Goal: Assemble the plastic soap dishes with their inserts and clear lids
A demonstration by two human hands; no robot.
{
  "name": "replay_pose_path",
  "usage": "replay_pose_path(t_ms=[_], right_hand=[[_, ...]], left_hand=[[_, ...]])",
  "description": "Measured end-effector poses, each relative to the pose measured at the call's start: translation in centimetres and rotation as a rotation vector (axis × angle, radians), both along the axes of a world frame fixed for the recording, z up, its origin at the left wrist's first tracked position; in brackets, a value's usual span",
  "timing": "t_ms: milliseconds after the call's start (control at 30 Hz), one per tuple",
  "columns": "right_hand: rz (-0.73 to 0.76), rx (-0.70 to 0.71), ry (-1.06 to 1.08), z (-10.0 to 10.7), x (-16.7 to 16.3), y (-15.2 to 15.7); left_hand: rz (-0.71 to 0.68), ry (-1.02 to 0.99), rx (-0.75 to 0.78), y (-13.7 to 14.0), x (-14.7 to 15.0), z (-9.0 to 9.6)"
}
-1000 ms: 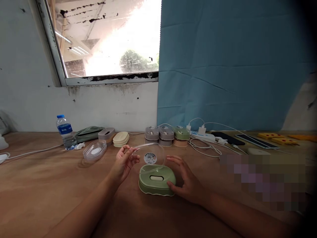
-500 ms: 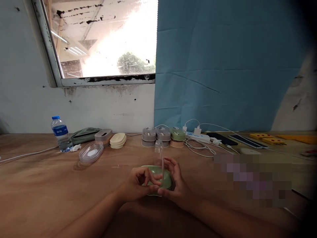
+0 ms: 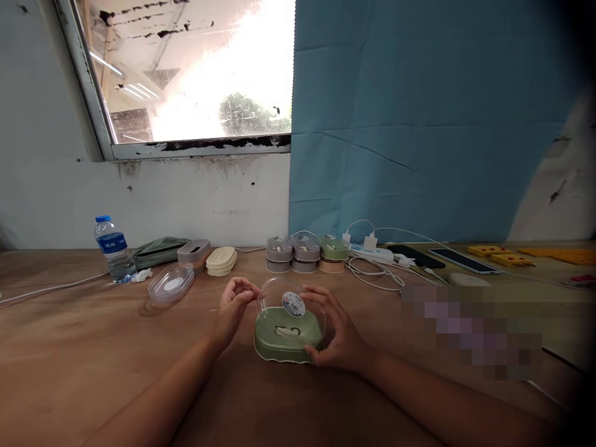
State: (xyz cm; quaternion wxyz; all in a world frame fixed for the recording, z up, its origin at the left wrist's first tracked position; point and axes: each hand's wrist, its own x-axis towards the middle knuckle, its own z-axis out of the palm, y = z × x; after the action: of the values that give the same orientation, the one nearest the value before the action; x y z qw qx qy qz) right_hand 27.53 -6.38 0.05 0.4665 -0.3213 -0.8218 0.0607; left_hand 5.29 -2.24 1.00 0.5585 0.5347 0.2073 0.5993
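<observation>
A light green oval box (image 3: pixel 267 344) sits on the table in front of me, with a pale item visible in the slot on its top. Tilted over it is a clear plastic lid (image 3: pixel 274 298) bearing a round printed sticker. My right hand (image 3: pixel 342 332) is curved round the lid's right side, its fingers at the sticker and its thumb low against the green box. At the lid's left rim, my left hand (image 3: pixel 231 316) is closed, thumb and index fingertips together at the edge. Its other fingers are curled.
Stacked lidded boxes (image 3: pixel 305 253) stand at the back. To the left are a clear lid (image 3: pixel 161 287), cream oval pieces (image 3: pixel 221 261), a grey box (image 3: pixel 194 251), a green pouch (image 3: pixel 158 252) and a water bottle (image 3: pixel 112 251). Cables (image 3: pixel 372 279) and phones (image 3: pixel 465 261) lie right.
The clear lid has turned from edge-on to facing me, tilted above the green box. My left hand has moved left and up to its rim; my right hand stays at its right side.
</observation>
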Motion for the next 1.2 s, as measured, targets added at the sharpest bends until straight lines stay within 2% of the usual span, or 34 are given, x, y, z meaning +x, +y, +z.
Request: replay_pose_path(t_ms=[200, 433, 767, 900, 1200], right_hand=[[0.031, -0.072, -0.099, 0.1, -0.1, -0.3], [0.088, -0.219, -0.108, 0.2, 0.1, -0.1], [0.239, -0.381, -0.146, -0.3, 1.0, 1.2], [0.259, -0.434, -0.214, -0.1, 1.3, 1.1], [0.219, -0.381, -0.384, 1.0, 1.8, 0.6]], left_hand=[[0.072, 0.260, -0.032, -0.5, 0.0, 0.4], [0.003, 0.425, 0.041, 0.2, -0.7, -0.3], [-0.091, 0.650, 0.002, 0.5, -1.2, -0.7], [-0.125, 0.679, -0.019, 0.8, -1.2, -0.9], [-0.213, 0.633, -0.031, 1.5, -1.7, -1.5]])
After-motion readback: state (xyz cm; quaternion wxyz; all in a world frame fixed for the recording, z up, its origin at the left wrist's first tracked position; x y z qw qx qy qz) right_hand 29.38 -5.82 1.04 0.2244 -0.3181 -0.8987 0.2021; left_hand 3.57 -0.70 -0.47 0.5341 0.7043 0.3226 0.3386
